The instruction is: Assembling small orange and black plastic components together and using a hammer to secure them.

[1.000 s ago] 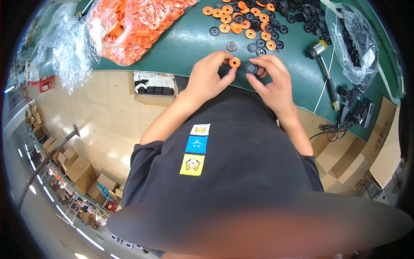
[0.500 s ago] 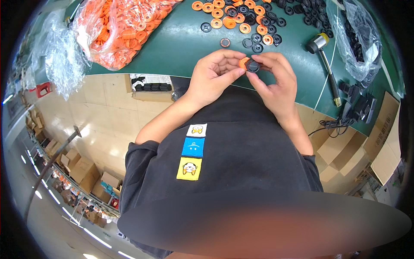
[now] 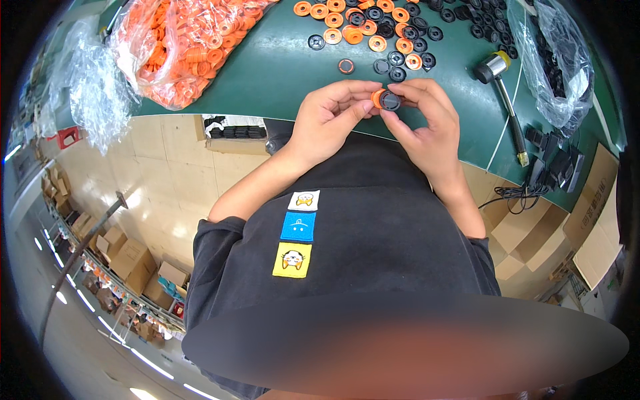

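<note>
Beside the green tabletop (image 3: 267, 80), tiled floor (image 3: 177, 177) and open carton (image 3: 585, 208).

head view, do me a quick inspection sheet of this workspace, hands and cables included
surface: green tabletop, pale line across its right part
job's things: orange disc and black disc held together; whether fully joined cannot be told
clutter: loose orange and black discs toward the far edge; clear bag of orange pieces at left; hammer at right
hands: left hand has its fingers on the orange disc; right hand has its fingers on the black disc
cables: black cable bunched near the table's right edge
surroundings: tiled floor; open cardboard box at right
</note>
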